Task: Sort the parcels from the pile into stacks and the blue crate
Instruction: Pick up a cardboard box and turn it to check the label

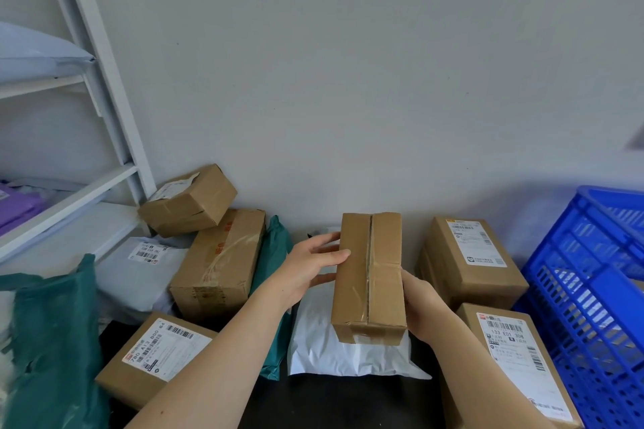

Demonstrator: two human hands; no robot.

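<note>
A long taped cardboard box (369, 275) is held up in the middle between both hands, tape seam facing me. My left hand (310, 272) grips its left side, thumb on top. My right hand (423, 306) holds its right lower side, fingers hidden behind the box. Under it lies a white poly mailer (334, 348). The blue crate (589, 292) stands at the right. The pile at the left holds brown boxes (219, 265), (188, 200), (153, 355), a grey mailer (139, 272) and green bags (52, 341). Two labelled boxes (470, 261), (515, 359) sit next to the crate.
A white metal shelf rack (87, 185) stands at the left with a pale bag and purple mailers (17, 205) on its shelves. A plain grey wall (348, 80) closes the back. The floor (331, 400) in front is dark.
</note>
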